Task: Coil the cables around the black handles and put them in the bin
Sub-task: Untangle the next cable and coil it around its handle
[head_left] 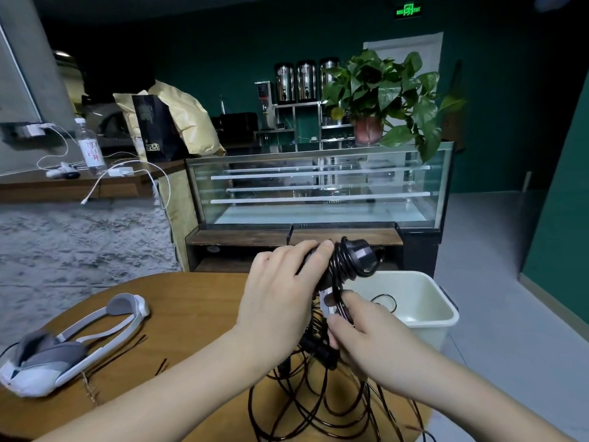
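Observation:
My left hand [277, 291] grips a black handle [352, 260] held up over the table's far edge, with several turns of black cable wound round it. Just below, my right hand [366, 336] pinches the cable beside a small white-and-pink part [327, 303] of the handle. Loose black cable [322, 406] hangs down from the hands and lies in tangled loops on the wooden table [191, 317], with a second black handle [318, 349] partly hidden among them. A cream plastic bin [427, 301] stands right of the table, with a loop of cable showing inside.
A white and grey headset [67, 349] lies on the table's left side, with thin dark twist ties [127, 349] beside it. Behind the table stand a glass display case [318, 189] and a potted plant [382, 100]. A counter at the left holds a bottle and white cables.

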Motion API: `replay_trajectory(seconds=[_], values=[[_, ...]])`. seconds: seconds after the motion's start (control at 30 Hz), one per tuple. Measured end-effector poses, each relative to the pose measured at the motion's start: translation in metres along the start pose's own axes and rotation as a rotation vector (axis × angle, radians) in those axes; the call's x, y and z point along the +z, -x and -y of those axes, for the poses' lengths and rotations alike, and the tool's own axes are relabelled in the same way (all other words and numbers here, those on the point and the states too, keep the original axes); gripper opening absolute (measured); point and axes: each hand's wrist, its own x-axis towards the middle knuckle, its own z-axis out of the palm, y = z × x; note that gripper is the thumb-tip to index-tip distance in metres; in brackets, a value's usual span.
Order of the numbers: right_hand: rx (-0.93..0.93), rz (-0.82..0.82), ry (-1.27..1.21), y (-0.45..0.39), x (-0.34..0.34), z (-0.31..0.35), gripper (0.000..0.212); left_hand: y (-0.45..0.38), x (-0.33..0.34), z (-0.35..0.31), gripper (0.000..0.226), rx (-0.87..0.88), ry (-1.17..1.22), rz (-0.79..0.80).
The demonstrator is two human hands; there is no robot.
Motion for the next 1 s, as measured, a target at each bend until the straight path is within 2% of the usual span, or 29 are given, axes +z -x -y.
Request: replay_trajectory(seconds=[0.07, 0.13, 0.27, 0.37, 0.43, 0.5, 0.63, 0.73, 0.87, 0.93, 1.0], values=[[0.017, 0.055, -0.078, 0.002, -0.003, 0.002, 0.025, -0.004, 0.002, 0.001, 0.09, -0.079, -0.037, 0.06], [0.002, 0.021, -0.071, 0.003, -0.004, 0.004, 0.032, -0.008, 0.006, 0.005, 0.093, -0.092, -0.099, 0.084], [-0.02, -0.1, 0.017, 0.004, -0.011, 0.002, 0.033, -0.007, 0.016, 0.017, 0.082, 0.023, -0.221, 0.104], [-0.033, -0.142, 0.14, 0.006, -0.022, 0.004, 0.029, -0.001, 0.02, 0.027, 0.064, 0.11, -0.214, 0.095], [-0.063, -0.169, 0.212, 0.008, -0.032, 0.008, 0.03, 0.002, 0.02, 0.029, 0.061, 0.143, -0.193, 0.094], [-0.098, -0.192, 0.255, 0.009, -0.04, 0.012, 0.032, 0.004, 0.017, 0.03, 0.068, 0.171, -0.19, 0.141], [-0.115, -0.156, 0.178, 0.004, -0.051, 0.012, 0.028, 0.009, 0.013, 0.026, 0.076, 0.196, -0.241, 0.231], [-0.129, -0.128, 0.123, -0.002, -0.055, 0.01, 0.023, 0.013, 0.014, 0.02, 0.099, 0.197, -0.221, 0.263], [-0.121, -0.135, 0.091, -0.011, -0.064, 0.007, 0.014, 0.015, 0.013, 0.016, 0.109, 0.289, -0.193, 0.318], [-0.119, -0.132, 0.063, -0.016, -0.069, 0.005, 0.019, 0.016, 0.012, 0.019, 0.104, 0.311, -0.158, 0.324], [-0.117, -0.11, 0.033, -0.022, -0.074, 0.001, 0.021, 0.017, 0.012, 0.021, 0.081, 0.309, -0.046, 0.271]])
